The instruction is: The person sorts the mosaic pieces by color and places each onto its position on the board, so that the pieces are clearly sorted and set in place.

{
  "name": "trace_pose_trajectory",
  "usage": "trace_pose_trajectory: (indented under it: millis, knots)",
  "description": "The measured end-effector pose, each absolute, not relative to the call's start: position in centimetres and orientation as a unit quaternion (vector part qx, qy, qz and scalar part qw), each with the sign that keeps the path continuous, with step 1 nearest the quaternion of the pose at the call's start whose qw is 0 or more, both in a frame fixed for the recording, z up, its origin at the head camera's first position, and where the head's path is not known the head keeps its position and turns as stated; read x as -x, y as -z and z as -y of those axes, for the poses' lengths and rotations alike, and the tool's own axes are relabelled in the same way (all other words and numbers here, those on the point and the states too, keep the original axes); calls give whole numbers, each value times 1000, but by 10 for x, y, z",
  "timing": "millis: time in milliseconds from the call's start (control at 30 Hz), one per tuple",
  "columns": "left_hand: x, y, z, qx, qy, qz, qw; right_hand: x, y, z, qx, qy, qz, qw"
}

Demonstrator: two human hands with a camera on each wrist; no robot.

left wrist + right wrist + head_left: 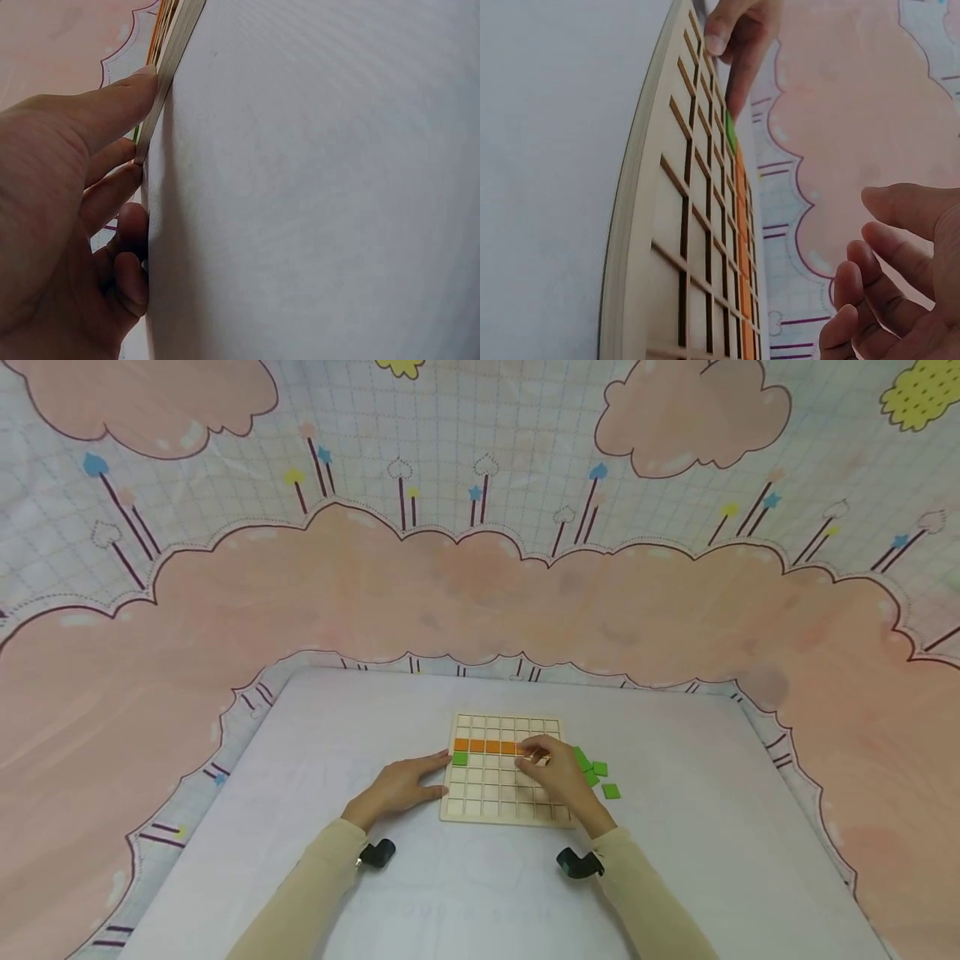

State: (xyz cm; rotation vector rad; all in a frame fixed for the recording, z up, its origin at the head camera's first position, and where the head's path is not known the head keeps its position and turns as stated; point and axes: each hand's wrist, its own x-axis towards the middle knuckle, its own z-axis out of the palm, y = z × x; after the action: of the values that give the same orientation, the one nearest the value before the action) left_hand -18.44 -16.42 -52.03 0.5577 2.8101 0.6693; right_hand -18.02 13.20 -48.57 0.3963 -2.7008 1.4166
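A pale wooden grid board point(487, 810) lies on the white table. A row of several orange tiles point(492, 747) fills cells across its upper part, and one green tile point(460, 759) sits in the leftmost cell just below. My left hand point(401, 783) rests at the board's left edge, its thumb and fingers extended against the rim. Over the right side of the board hovers my right hand point(553, 767), fingers loosely bent. In the right wrist view, this right hand point(900, 277) has thumb and fingertips apart, with nothing visible between them.
Several loose green tiles point(611, 791) lie on the table right of the board, partly hidden by the right hand. Each wrist carries a small black camera point(579, 863). A patterned cloth point(480, 602) with clouds surrounds the white table point(712, 827).
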Motion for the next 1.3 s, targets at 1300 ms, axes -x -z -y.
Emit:
trace_pose_trajectory:
  millis: [1300]
  knots:
    - [184, 519, 164, -174, -239, -949, 115, 157, 497, -235, -24, -397, 916, 49]
